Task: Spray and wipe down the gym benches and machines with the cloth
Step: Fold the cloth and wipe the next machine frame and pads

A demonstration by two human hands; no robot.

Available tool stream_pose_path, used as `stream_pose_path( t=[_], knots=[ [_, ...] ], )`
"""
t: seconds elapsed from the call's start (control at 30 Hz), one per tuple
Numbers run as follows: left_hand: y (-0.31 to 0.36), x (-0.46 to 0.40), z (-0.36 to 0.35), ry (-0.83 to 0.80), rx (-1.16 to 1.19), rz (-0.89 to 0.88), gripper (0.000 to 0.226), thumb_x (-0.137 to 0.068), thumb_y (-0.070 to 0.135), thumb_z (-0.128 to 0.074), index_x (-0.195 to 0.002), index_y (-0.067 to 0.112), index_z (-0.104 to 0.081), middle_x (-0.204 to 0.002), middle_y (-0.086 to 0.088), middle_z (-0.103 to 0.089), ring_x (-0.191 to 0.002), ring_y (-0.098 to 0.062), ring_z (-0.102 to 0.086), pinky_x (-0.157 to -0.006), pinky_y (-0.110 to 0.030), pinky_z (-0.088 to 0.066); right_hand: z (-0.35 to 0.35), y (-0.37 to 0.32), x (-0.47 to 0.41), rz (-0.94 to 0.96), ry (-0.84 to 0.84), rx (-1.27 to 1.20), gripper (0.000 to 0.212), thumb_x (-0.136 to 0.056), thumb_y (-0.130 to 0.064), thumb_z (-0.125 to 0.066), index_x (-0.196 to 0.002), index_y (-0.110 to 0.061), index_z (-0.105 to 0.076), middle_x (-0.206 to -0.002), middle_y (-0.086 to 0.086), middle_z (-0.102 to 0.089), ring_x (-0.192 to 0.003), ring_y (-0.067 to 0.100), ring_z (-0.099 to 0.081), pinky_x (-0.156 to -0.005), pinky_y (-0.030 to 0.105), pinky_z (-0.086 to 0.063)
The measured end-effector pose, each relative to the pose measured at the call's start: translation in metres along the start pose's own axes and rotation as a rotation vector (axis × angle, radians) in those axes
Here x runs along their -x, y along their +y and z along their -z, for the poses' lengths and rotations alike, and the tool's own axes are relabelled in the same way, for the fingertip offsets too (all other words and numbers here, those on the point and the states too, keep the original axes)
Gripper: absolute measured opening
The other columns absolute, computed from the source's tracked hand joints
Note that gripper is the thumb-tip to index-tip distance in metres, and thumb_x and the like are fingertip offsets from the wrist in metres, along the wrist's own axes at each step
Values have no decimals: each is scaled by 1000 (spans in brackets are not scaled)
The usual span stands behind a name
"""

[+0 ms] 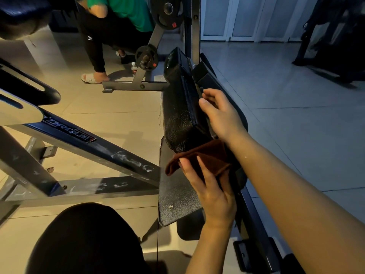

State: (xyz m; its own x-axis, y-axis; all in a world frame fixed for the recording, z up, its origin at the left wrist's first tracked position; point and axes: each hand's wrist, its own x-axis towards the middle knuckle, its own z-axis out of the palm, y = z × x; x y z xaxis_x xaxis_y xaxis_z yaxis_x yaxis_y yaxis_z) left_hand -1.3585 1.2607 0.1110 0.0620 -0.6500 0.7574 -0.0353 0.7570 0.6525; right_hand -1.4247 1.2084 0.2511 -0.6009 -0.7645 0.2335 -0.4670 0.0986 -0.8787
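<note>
Left hand [212,191] clamps the cloth [205,157] against the pad [180,115], near end. Right hand [221,113] grips the pad's right edge. Frame [83,143] crowds left; open floor [286,91] right.

You see two hands [221,117], one cloth [205,157], one pad [177,107], two plates [167,12], one bottle [134,68].

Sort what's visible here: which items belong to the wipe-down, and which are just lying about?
In the job: brown cloth under the left hand; black bench pad, steadied by the right hand.

Lying about: water bottle on the floor; weight plates on the rack; neighbouring machine frame.
</note>
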Motion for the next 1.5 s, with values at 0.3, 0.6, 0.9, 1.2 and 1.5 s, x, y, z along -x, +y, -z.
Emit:
stream_pose_path(
  t=[0.3, 0.6, 0.9, 1.2, 1.5],
  knots=[
    [11, -72, 23, 53, 50, 45, 57, -92, 16, -49, -144, 7, -27, -153, -12, -17, -148, -25, 0, -122, -36, -4, -1, 3, -2, 5, 17, -20, 43, -99, -34, -50, -140, -25, -44, -139, -6, -50, -129, 10, -45, -108, 33, -38],
    [21, -110, 67, 11, 259, 365, 34, -97, 29, -47, -120, 8, -59, -116, -10, -63, -113, -32, -56, -97, -56, -42, 1, 3, 2, 3, 0, -44, 43, -99, -34, -50, -140, -26, -43, -140, -7, -50, -128, 11, -45, -104, 31, -37],
    [55, -143, 128, -292, 565, 355, 20, -87, 45, -54, -99, 53, -67, -101, 19, -67, -97, -6, -61, -87, -35, -50, 7, -32, 74, 366, 127, -93, 35, -98, -24, -52, -132, -30, -48, -127, -18, -52, -122, -4, -46, -98, 8, -38],
    [81, -120, 143, -464, 733, 438, 37, -71, 70, -62, -104, 54, -67, -111, 19, -69, -107, -2, -63, -95, -23, -50, 8, -39, 129, 322, -66, -270, 15, -92, -30, -56, -107, -30, -56, -101, -8, -65, -98, 11, -65, -82, 33, -57],
    [78, -112, 139, -461, 821, 559, 43, -86, 53, -61, -124, 36, -62, -132, -2, -60, -126, -26, -54, -106, -54, -41, -4, -50, 121, 431, 139, -189, 12, -92, -22, -51, -100, -31, -49, -94, -12, -58, -89, 9, -62, -74, 23, -55]
  ],
)
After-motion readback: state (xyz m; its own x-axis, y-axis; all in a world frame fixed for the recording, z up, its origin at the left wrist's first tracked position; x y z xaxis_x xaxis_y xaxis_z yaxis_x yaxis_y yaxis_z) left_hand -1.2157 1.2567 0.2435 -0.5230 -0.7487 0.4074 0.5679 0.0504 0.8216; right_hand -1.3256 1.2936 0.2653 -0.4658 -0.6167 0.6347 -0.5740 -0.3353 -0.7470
